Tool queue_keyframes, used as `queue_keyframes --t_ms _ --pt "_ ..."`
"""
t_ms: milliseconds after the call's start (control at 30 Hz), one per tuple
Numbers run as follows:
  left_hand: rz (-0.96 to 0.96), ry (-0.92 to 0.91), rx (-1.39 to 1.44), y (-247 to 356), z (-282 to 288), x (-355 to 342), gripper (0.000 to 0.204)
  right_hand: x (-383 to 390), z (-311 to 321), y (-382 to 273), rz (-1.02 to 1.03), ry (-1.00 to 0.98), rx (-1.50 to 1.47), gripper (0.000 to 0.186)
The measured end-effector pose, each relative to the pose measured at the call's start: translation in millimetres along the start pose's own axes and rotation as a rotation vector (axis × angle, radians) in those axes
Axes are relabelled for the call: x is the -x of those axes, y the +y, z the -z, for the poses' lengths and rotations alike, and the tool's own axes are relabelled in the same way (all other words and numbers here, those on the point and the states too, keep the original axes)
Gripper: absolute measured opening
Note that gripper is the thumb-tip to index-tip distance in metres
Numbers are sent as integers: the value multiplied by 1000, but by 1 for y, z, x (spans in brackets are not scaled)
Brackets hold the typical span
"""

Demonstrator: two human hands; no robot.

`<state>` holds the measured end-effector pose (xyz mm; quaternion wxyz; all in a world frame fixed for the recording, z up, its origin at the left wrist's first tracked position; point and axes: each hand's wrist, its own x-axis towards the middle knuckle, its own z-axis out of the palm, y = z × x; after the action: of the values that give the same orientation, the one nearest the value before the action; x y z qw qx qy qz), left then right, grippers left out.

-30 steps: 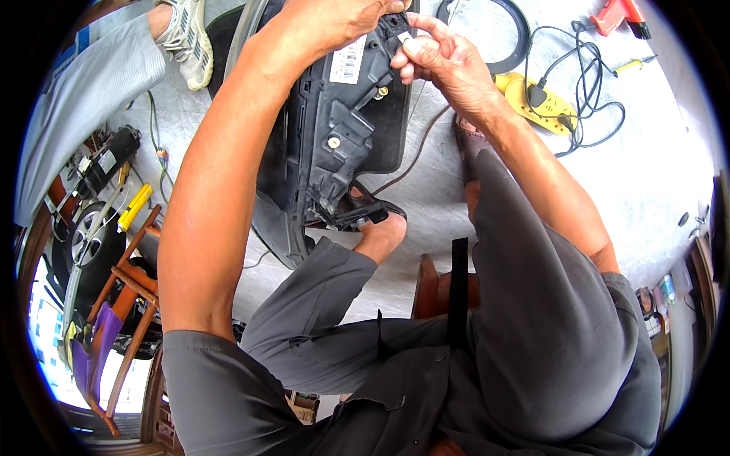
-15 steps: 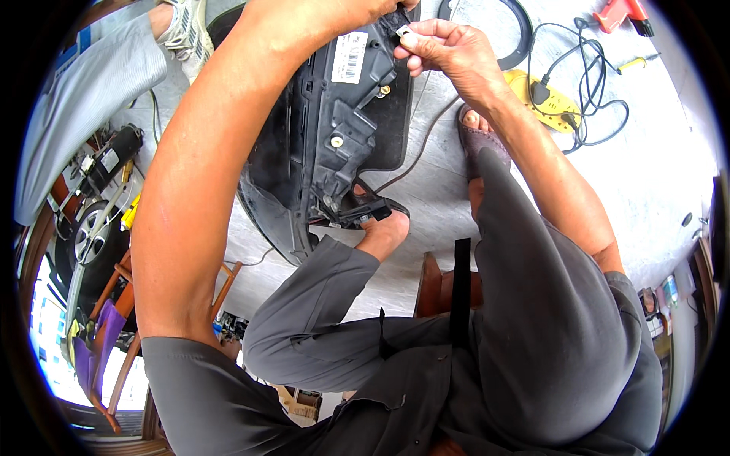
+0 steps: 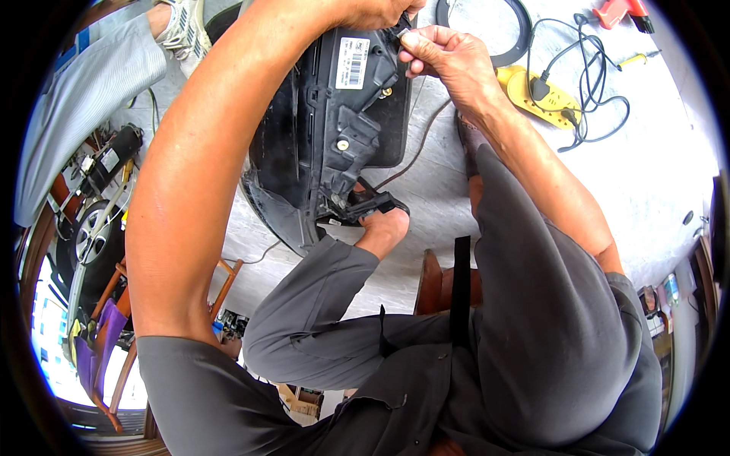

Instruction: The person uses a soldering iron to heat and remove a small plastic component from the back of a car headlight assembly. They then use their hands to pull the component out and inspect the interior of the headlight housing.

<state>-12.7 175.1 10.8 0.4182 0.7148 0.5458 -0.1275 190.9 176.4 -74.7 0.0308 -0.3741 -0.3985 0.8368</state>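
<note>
A black car headlight housing (image 3: 334, 129) with a white label stands upright in front of me, its clear lens side toward the left. My left hand (image 3: 384, 11) is at the top end of the housing, fingers curled; the upper picture edge cuts it off and hides what they grip. Close beside it, my right hand (image 3: 452, 61) pinches thumb against forefinger on a small light-coloured piece at the housing's upper right corner. Its kind is too small to tell. Brass-coloured screws (image 3: 343, 145) sit in the housing's back.
Right of the housing lie a black ring (image 3: 525, 38), a yellow power strip (image 3: 540, 97) with a black cord, a red tool (image 3: 620, 11) and a yellow-handled screwdriver (image 3: 637, 60). Another person's leg (image 3: 99, 114) is at upper left. My bare foot (image 3: 386, 228) rests against the housing's lower end.
The housing has shifted and tilted slightly to the right. My left hand has moved a little right, nearer my right hand, which keeps its pinch at the same corner.
</note>
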Motion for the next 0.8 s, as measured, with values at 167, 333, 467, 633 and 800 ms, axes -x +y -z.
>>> queue_keyframes --t_ms 167,333,467,633,800 --pt "25 -87 7 4 7 -2 15 6 3 2 20 -11 -57 21" --pt "30 -48 64 4 11 -1 15 4 -1 3 92 65 104 20" --pt "21 11 44 -1 3 -1 17 3 0 3 157 33 210 19" --pt "-11 66 61 -2 -4 -7 16 6 -4 4 135 97 140 17" --pt "-42 260 92 -10 -22 1 14 4 -11 4 140 69 70 17"
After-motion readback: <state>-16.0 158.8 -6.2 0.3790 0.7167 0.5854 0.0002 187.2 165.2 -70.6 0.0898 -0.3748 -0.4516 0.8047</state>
